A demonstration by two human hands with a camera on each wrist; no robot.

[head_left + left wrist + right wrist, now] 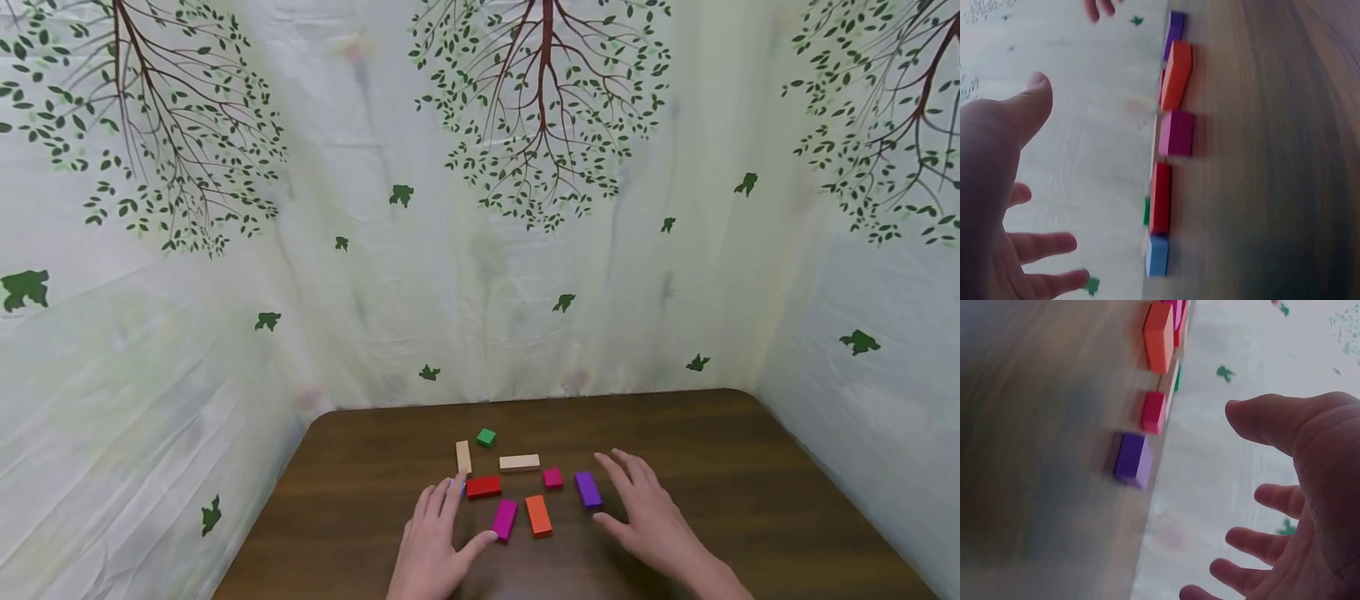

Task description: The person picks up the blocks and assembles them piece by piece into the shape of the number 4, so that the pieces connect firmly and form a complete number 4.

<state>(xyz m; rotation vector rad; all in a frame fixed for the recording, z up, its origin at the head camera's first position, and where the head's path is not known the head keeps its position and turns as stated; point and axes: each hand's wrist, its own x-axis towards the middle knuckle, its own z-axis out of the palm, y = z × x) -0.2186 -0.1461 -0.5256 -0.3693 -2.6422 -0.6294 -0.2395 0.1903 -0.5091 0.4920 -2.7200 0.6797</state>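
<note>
In the head view, my left hand (431, 542) hovers at the left of a group of coloured blocks, fingers spread and nothing held. Its thumb overlaps the magenta block (506, 518), and its fingertips partly cover a blue block (1157, 257) beside the red block (483, 487). My right hand (660, 521), also spread and holding nothing, is at the right, nearest the purple block (588, 490). Between the hands lie an orange block (538, 516) and a small crimson block (552, 478). Behind them are a plain wooden block (519, 463), another upright-pointing wooden block (463, 457) and a green block (486, 437).
The blocks lie on a dark brown wooden table (360, 483) with rounded far corners. Pale cloth (495, 333) printed with trees and green leaves hangs behind the table and along both sides.
</note>
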